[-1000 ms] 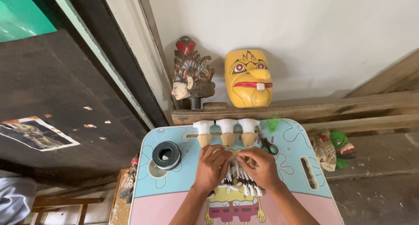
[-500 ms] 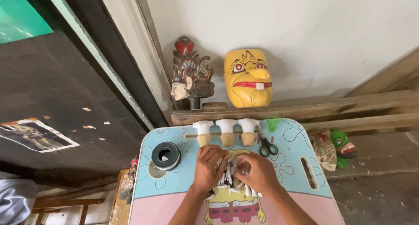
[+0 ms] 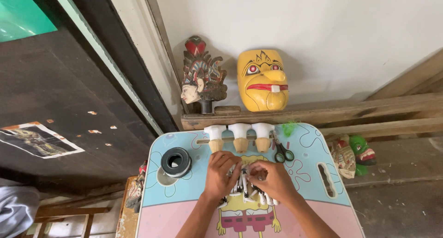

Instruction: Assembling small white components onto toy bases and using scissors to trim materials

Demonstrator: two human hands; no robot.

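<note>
Together, the left hand [image 3: 222, 174] and right hand [image 3: 273, 180] pressed curled fingers on small white sticks [image 3: 243, 188] (black-tipped) on the bench [image 3: 184, 196].

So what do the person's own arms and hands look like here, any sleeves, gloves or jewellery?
Both arms are bare as far as the picture shows: no sleeves reach the forearms or wrists. The left hand has no glove, ring or watch that can be seen. The right hand is also ungloved, with no wristband; a small pale spot on one finger may be a ring, but it is too small to tell.
</note>
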